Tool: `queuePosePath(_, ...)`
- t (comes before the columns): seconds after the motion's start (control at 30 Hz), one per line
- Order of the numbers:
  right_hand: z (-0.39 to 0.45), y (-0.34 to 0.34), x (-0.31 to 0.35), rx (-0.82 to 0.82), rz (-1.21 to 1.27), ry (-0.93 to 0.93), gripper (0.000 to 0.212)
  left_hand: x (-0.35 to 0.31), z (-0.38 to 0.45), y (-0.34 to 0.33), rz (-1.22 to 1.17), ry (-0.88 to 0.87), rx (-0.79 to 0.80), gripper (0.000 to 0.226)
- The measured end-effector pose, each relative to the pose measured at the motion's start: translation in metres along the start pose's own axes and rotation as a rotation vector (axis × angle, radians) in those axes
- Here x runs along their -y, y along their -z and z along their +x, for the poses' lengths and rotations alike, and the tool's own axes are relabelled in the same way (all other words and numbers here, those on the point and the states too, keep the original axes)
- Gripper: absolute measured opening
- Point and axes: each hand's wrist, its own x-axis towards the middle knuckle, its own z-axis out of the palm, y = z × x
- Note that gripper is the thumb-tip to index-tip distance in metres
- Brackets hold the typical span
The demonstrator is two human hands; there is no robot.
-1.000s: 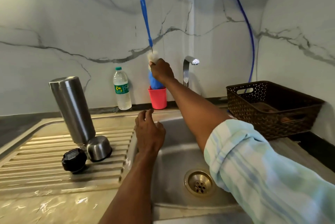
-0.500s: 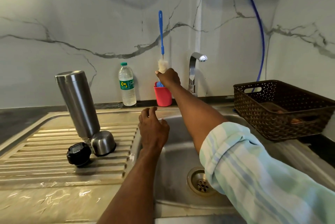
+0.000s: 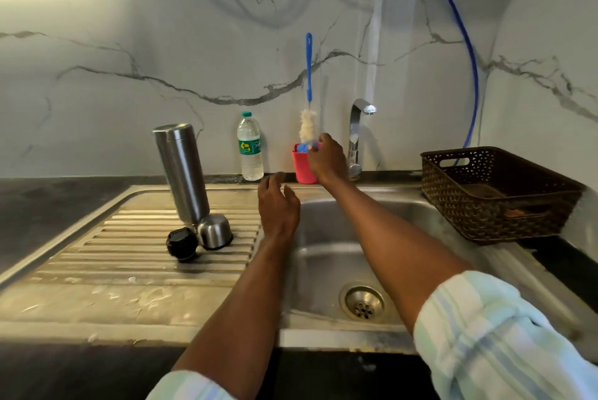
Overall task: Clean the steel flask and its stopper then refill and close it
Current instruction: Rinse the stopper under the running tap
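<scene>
Steel flask (image 3: 182,173) stands inverted on the drainboard (image 3: 97,257), black stopper (image 3: 182,243) and steel cup (image 3: 214,232) beside it. Right hand (image 3: 326,160) at the red cup (image 3: 302,168) holding the bottle brush (image 3: 308,98), grip unclear; left hand (image 3: 278,205) hovers loosely open.

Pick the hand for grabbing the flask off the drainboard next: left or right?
Left. The left hand hovers free beside the drainboard, nearer the steel flask. The right hand is at the red cup by the bottle brush.
</scene>
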Motion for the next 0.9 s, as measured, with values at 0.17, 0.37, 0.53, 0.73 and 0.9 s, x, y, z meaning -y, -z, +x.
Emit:
queuePosePath(0.17,-0.065,0.014,0.024,-0.103,0.128,-0.077,0.030,-0.021,0.001,0.046,-0.072,0.005,-0.181,0.024)
queuePosePath(0.37,-0.118,-0.013,0.068,-0.021,0.343,-0.025,0.015,0.003,-0.001,0.127,0.062,-0.046,-0.334,0.022)
queuePosePath(0.53,-0.153,-0.052,0.091,0.253,0.343,0.059,0.034,0.048,-0.012,0.171,0.198,0.063,-0.381,0.029)
queuePosePath(0.73,-0.174,-0.081,0.075,0.422,0.161,0.098,0.068,0.056,-0.013,0.165,0.246,0.102,-0.285,0.029)
queuePosePath(0.9,-0.170,-0.092,0.063,0.502,-0.018,0.133,0.088,0.055,-0.012,0.160,0.275,0.073,-0.265,0.030)
